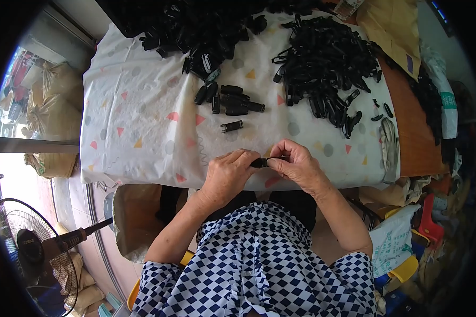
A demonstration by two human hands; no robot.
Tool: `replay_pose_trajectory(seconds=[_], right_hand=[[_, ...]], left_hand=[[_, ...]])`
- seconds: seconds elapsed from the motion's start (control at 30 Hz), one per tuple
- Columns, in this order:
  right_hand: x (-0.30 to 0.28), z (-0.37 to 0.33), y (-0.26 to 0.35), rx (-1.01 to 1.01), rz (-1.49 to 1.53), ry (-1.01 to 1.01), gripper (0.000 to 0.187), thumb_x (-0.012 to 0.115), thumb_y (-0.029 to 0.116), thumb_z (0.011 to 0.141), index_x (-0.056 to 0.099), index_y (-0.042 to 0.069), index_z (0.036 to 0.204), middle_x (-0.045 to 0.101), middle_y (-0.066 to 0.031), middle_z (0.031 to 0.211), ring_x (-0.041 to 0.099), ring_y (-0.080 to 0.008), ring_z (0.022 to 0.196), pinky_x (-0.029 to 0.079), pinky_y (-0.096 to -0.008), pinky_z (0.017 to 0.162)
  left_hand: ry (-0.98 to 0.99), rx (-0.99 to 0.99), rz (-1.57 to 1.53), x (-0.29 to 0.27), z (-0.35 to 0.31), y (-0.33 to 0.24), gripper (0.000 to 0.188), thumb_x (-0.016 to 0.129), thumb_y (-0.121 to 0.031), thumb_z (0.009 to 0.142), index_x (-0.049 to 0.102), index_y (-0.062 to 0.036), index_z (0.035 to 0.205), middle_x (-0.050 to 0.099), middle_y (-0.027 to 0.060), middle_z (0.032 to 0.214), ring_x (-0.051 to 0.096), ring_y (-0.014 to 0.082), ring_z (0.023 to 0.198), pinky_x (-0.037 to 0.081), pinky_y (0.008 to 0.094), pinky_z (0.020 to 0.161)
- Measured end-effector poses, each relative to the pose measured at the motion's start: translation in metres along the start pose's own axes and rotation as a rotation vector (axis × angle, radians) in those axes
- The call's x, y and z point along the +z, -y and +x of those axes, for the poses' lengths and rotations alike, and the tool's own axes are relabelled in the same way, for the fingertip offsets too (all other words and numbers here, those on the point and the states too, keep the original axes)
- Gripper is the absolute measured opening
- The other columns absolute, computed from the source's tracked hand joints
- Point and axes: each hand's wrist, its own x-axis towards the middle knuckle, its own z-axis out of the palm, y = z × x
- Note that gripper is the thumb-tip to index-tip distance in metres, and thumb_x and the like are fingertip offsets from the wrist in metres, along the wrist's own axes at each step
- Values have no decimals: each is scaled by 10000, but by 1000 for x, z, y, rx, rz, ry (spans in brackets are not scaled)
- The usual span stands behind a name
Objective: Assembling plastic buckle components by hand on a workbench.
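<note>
Nearest is a diamond-checked shirt [251, 259]; past it, the left hand [227, 173] and right hand [301, 165] pinch a small black part [259, 162] between them, over the near edge of the cloth-covered desk [419, 150].

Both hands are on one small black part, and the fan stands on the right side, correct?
Wrong side: the head view shows the fan on the left, not the right. The left hand and right hand are indeed both on one small black part.
</note>
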Motion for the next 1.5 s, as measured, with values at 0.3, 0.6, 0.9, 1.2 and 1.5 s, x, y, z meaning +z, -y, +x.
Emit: replay_pose_trajectory(seconds=[0.3,0.6,0.9,1.2,1.5], right_hand=[[-12,9,-21,154,271,143,189,664,188,899,536,55,942,562,-2,742,555,-76,599,426,-193,450],[4,5,-17,53,377,391,588,462,578,927,486,52,1190,627,-111,900,624,-142,709,477,-227,520],[3,13,-29,-118,443,327,374,442,401,998,542,62,1121,595,-31,842,595,-104,682,460,-200,524],[-44,11,20,-370,-936,-420,356,727,155,793,544,20,1066,621,-90,915,629,-192,783,508,-317,681],[-96,38,31,-510,-1670,-692,201,702,121,783,550,17,864,509,-107,908,573,-279,827,523,-375,670]], left_hand=[[120,-170,-203,-9,9,-10,195,683,-44,798,655,-29,990,656,106,862,655,233,757,521,304,672],[-38,-400,-1020,8,12,-8,192,686,-136,865,670,-45,1034,493,69,1276,546,85,707,468,220,648],[66,-532,-1205,11,22,-22,336,571,-322,952,599,-46,1142,580,68,1189,585,93,736,483,227,702],[-189,-400,-840,-1,19,7,130,522,-110,966,544,2,1029,566,63,1136,592,159,961,476,292,846],[-7,-131,345,-23,46,26,222,661,-105,789,587,-53,991,557,111,956,587,309,893,478,400,756]])
